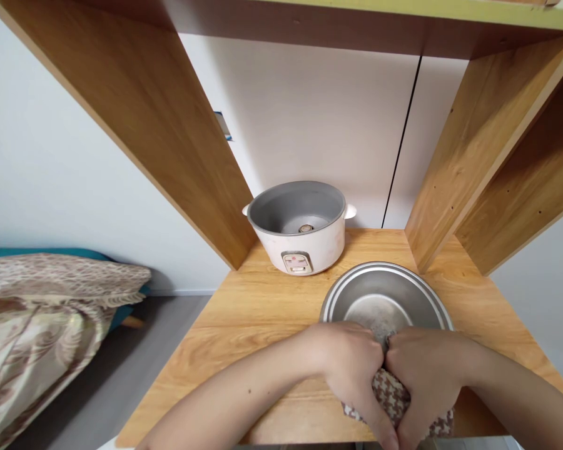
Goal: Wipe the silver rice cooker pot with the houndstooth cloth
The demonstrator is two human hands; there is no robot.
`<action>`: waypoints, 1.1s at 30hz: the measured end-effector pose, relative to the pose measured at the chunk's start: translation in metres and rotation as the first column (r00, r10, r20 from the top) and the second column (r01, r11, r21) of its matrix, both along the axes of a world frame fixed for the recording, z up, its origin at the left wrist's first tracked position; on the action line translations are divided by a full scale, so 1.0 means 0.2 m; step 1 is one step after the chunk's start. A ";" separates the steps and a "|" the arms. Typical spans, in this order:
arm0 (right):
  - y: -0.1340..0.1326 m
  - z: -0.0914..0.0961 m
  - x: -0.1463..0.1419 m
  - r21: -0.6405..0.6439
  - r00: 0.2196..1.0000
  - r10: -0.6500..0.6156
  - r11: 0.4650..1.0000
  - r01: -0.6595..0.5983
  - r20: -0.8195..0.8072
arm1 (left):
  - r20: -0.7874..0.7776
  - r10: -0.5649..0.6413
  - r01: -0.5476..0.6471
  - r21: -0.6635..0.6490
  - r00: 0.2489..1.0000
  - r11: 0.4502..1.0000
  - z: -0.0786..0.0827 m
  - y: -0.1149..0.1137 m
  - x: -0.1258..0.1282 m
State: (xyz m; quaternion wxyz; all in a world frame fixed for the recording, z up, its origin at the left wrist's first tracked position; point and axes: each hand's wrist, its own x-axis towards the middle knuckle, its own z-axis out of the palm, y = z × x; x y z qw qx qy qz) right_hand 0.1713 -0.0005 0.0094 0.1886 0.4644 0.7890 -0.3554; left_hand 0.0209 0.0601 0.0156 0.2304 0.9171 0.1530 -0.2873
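Note:
A brown and white houndstooth cloth (390, 395) is bunched over the near rim of a round metal inner pot (356, 290). My left hand (354, 362) is closed on the cloth from the left. From the right, my right hand (425, 372) grips the same cloth, its knuckles close to the left ones and both thumbs pointing down toward the table's front edge. The pot sits upright and its inside shows bare metal. Both hands hide its near side. Behind it to the left stands a white rice cooker (304, 244) without a lid or inner pot.
The wooden tabletop (244, 325) carries both vessels. Wooden uprights (192, 156) flank it, and a shelf (309, 25) runs overhead. A patterned blanket (51, 325) covers a teal seat at the lower left.

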 end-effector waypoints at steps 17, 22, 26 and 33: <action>0.00 0.01 0.00 -0.008 1.000 0.006 1.000 -0.006 -0.013 | 0.048 0.004 -0.004 -0.009 0.999 1.000 -0.01 0.00 0.00; 0.00 0.03 -0.01 -0.047 1.000 0.008 0.999 -0.007 0.020 | -0.011 -0.021 0.021 0.001 1.000 1.000 0.00 0.00 0.01; -0.01 0.02 -0.01 -0.027 0.997 0.073 0.997 -0.072 0.029 | -0.035 -0.049 0.049 -0.007 0.998 0.999 0.02 0.00 0.00; -0.03 0.01 0.00 0.001 0.997 0.079 0.997 -0.079 -0.006 | 0.068 -0.060 0.062 -0.028 0.996 0.998 0.01 0.04 -0.02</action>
